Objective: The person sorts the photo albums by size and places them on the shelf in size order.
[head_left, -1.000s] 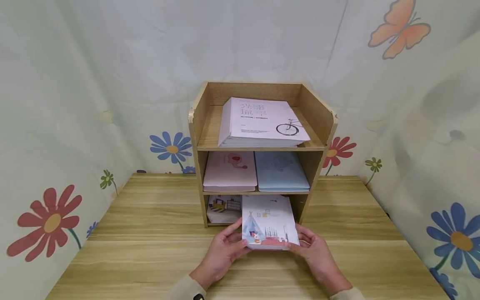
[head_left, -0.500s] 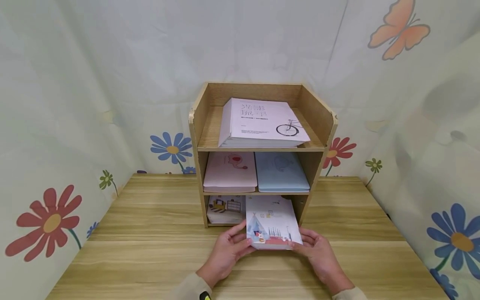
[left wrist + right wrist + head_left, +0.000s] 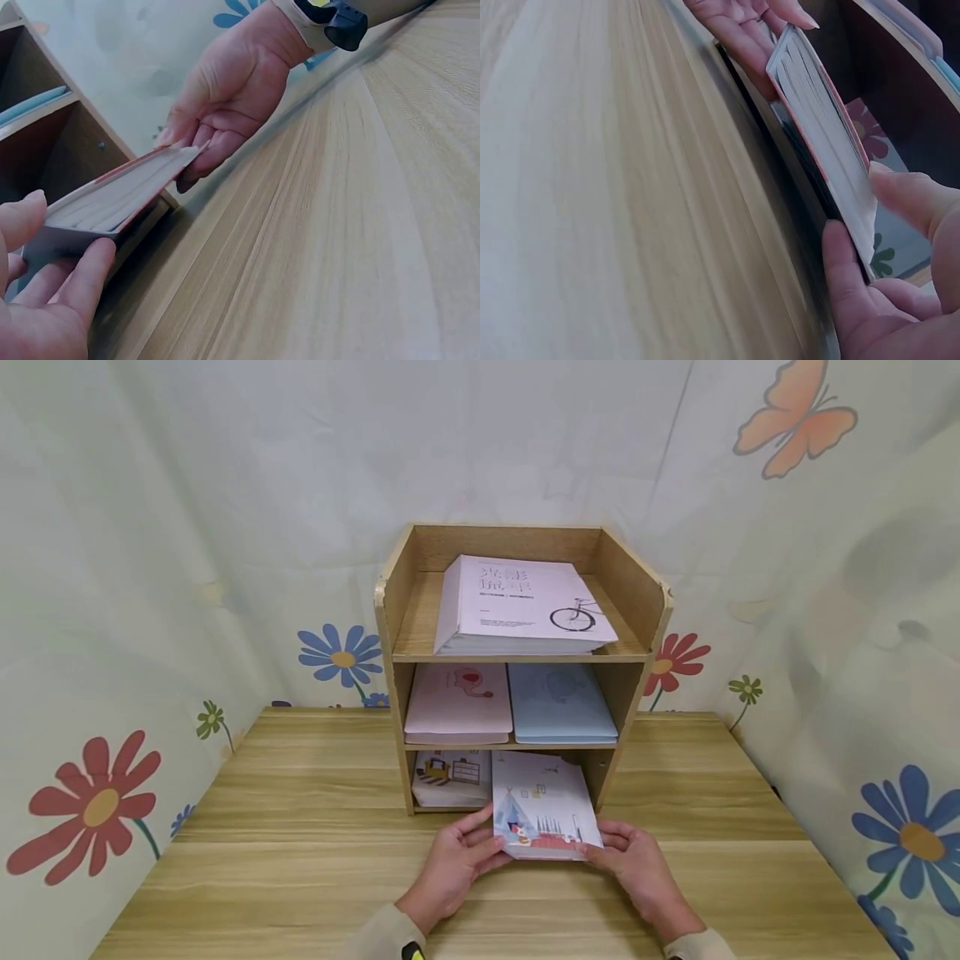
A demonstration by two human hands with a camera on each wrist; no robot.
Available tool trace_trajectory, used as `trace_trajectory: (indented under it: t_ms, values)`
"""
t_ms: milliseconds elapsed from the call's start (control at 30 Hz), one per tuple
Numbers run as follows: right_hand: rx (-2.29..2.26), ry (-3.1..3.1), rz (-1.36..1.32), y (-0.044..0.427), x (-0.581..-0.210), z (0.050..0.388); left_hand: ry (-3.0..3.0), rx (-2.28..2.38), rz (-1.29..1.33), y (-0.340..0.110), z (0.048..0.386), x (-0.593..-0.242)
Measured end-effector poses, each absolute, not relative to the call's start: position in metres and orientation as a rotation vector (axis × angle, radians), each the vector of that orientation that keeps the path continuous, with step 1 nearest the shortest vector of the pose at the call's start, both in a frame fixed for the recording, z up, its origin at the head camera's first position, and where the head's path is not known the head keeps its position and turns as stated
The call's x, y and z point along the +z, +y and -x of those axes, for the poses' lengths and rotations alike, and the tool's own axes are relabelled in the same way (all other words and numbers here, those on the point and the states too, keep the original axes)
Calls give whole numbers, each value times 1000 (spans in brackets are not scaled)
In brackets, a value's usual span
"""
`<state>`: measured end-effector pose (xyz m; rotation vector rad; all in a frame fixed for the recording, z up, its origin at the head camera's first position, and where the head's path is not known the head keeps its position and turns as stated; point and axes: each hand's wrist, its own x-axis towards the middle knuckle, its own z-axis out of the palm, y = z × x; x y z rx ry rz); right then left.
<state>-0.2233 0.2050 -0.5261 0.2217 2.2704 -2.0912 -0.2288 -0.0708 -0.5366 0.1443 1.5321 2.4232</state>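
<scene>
A white picture-covered book (image 3: 546, 797) with a blue tent drawing lies partly inside the bottom compartment of the wooden shelf (image 3: 505, 747), its front end sticking out. My left hand (image 3: 456, 864) pinches its near left corner, thumb on the cover and fingers beneath. At the near right corner, my right hand (image 3: 636, 870) grips it the same way. In the left wrist view the page edges of the book (image 3: 124, 191) show between its covers, raised above the tabletop. The right wrist view has the thumb of my right hand (image 3: 900, 277) over the cover and fingers under it.
Beside the held book sits another illustrated book (image 3: 452, 779) in the bottom compartment. Pink notebooks (image 3: 460, 702) and blue notebooks (image 3: 562, 703) fill the middle level. A thick white stack (image 3: 528, 602) rests on top. The wooden table (image 3: 315, 852) extends around the shelf.
Both hands have shifted the book slightly to the right, showing more of the book on its left. Over the last half second hands and book have hardly moved.
</scene>
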Motion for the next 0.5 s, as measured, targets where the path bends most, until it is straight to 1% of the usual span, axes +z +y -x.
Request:
trace_trajectory:
  t_ms: [500]
  values:
    - [-1830,2469,-232,211,-521,229,1672,2410,-65,-64,233,-543]
